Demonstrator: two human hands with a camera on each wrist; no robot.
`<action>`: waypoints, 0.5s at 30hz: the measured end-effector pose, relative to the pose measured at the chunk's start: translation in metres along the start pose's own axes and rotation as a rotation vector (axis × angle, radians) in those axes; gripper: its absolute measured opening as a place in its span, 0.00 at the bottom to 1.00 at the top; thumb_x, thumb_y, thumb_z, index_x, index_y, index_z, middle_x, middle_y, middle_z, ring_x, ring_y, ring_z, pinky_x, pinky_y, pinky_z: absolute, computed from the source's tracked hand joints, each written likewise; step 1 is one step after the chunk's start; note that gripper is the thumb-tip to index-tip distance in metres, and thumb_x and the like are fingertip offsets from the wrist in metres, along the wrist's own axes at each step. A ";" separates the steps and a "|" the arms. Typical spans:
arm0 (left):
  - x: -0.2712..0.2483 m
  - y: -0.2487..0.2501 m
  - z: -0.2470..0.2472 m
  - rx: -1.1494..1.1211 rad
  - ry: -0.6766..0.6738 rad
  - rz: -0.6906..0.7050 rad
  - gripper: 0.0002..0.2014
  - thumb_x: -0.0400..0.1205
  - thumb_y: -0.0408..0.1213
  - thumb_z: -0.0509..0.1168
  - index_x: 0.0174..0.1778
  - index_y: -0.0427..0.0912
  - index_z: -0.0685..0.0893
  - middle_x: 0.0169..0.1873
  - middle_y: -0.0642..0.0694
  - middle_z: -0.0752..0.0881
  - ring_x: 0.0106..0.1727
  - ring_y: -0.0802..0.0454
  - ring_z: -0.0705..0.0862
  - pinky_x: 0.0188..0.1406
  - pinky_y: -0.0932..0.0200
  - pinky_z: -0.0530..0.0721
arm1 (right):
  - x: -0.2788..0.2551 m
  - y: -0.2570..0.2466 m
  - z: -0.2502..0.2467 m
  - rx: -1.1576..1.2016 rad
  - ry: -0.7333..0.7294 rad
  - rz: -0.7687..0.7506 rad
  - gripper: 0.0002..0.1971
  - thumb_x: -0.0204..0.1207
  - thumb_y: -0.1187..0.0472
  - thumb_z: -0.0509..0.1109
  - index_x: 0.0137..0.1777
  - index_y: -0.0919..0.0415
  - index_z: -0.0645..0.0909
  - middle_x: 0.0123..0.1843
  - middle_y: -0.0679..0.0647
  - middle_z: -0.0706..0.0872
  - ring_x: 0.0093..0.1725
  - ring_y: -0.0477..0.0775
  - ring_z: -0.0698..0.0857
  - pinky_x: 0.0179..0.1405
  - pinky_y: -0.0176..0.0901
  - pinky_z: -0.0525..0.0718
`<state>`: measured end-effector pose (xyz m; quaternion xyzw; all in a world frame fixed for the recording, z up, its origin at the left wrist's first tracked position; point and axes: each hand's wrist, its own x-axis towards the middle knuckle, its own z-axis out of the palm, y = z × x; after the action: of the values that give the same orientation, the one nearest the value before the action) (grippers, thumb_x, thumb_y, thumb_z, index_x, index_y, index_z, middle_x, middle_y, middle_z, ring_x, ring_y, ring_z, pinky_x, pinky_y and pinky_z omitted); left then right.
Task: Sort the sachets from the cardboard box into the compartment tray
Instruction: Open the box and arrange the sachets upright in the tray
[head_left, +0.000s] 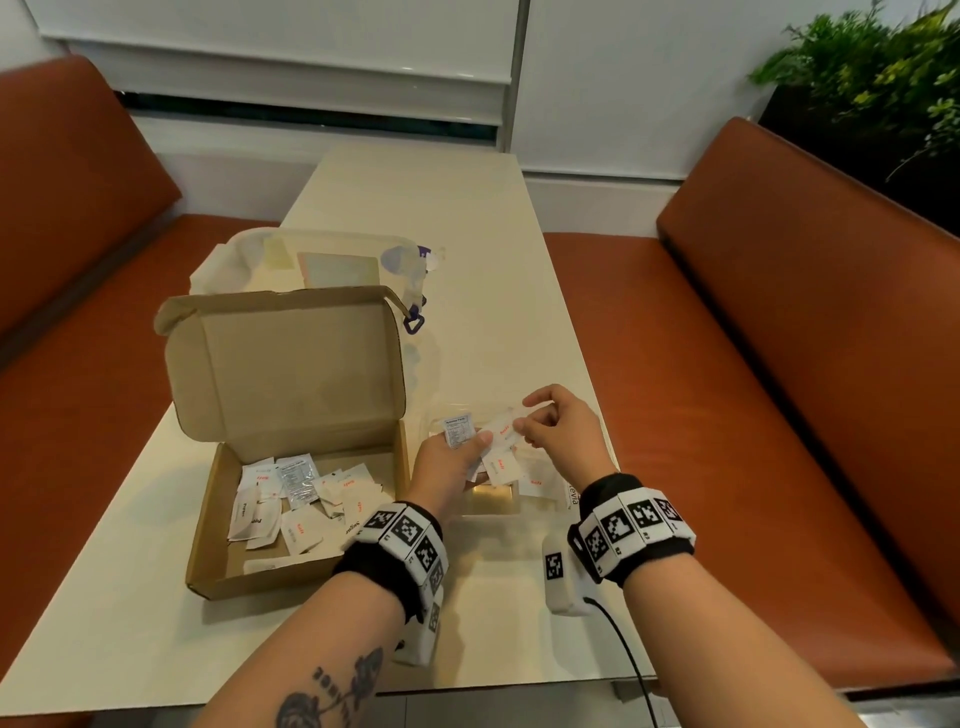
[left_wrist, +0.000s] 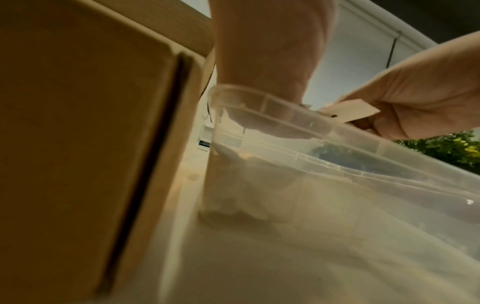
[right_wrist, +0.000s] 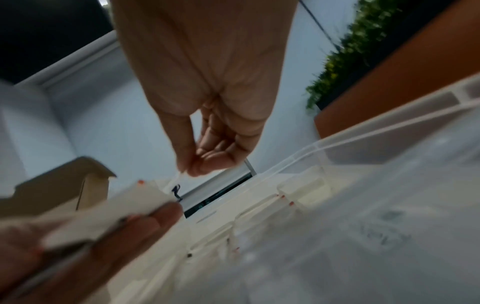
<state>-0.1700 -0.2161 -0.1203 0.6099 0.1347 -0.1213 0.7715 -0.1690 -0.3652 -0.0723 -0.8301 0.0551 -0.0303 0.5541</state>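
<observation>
Many sachets: loose white packets (head_left: 291, 512) lie in the cardboard box (head_left: 208, 530) – left of the compartment tray (left_wrist: 298, 123).
Left hand (head_left: 449, 470): right of the box, above the tray, fingers curled round a small stack of sachets (head_left: 460, 431).
Right hand (head_left: 558, 431): over the tray – thumb and forefinger pinch one white sachet (head_left: 506, 421).
Tray: clear plastic on the desk (head_left: 493, 260), touching the box's right wall, holding some sachets.
</observation>
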 end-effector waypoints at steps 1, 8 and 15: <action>0.000 0.000 0.001 -0.015 0.004 -0.010 0.02 0.81 0.35 0.68 0.46 0.46 0.85 0.36 0.47 0.91 0.38 0.52 0.91 0.30 0.61 0.86 | 0.000 0.000 0.000 -0.021 0.016 0.003 0.10 0.72 0.68 0.75 0.49 0.58 0.79 0.34 0.59 0.85 0.33 0.48 0.84 0.42 0.41 0.84; -0.002 0.002 0.005 -0.059 0.012 -0.026 0.05 0.83 0.32 0.65 0.43 0.45 0.84 0.38 0.45 0.89 0.41 0.50 0.89 0.37 0.57 0.89 | 0.001 -0.003 0.000 -0.008 0.016 -0.013 0.10 0.71 0.66 0.76 0.47 0.57 0.79 0.34 0.58 0.86 0.33 0.48 0.84 0.45 0.45 0.85; -0.007 0.003 0.008 -0.034 -0.028 0.002 0.02 0.80 0.34 0.69 0.46 0.40 0.86 0.44 0.39 0.90 0.45 0.44 0.89 0.45 0.51 0.88 | -0.001 -0.002 0.002 -0.071 -0.004 -0.011 0.04 0.75 0.62 0.73 0.45 0.62 0.84 0.32 0.51 0.84 0.33 0.48 0.82 0.43 0.43 0.84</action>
<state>-0.1749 -0.2230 -0.1132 0.5951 0.1253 -0.1267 0.7837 -0.1692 -0.3628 -0.0708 -0.8497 0.0504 -0.0295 0.5240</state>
